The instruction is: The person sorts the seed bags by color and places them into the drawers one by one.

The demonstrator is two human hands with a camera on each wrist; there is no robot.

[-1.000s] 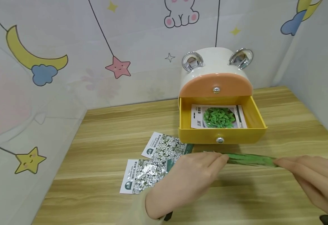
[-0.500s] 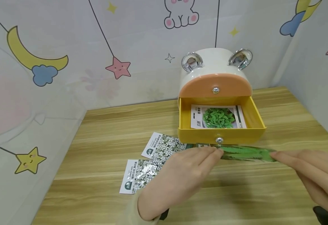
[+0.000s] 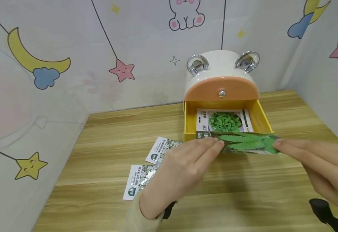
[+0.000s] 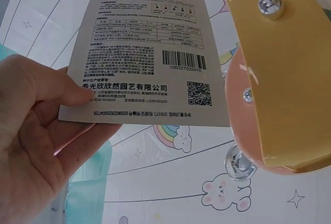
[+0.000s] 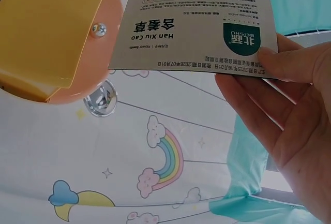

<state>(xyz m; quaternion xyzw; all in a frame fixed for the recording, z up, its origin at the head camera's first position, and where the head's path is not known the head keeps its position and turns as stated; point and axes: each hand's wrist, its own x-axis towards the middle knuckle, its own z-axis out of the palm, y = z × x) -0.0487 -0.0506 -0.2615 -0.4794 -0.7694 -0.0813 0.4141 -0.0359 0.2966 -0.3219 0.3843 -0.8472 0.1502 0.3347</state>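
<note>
A seed packet (image 3: 244, 142) with a green leaf picture is pinched at its two ends, by my left hand (image 3: 183, 174) and my right hand (image 3: 320, 164). It is tilted in front of the pulled-out yellow drawer (image 3: 187, 122), covering most of the drawer's front. Its printed back (image 4: 150, 53) shows in the left wrist view, thumb on the near corner. In the right wrist view, thumb and fingers pinch the packet's corner beside a green logo (image 5: 242, 39). Another packet (image 3: 225, 120) with a green plant picture lies inside the drawer.
Two packets with white flowers, an upper packet (image 3: 160, 149) and a lower packet (image 3: 137, 183), lie on the wooden table (image 3: 99, 145), partly behind my left hand. The white storage box (image 3: 222, 62) with silver ears stands against the patterned backdrop (image 3: 145, 38).
Both hands have lifted the packet from low before the drawer up to its front edge. It was seen nearly edge-on and now shows more of its leaf picture.
</note>
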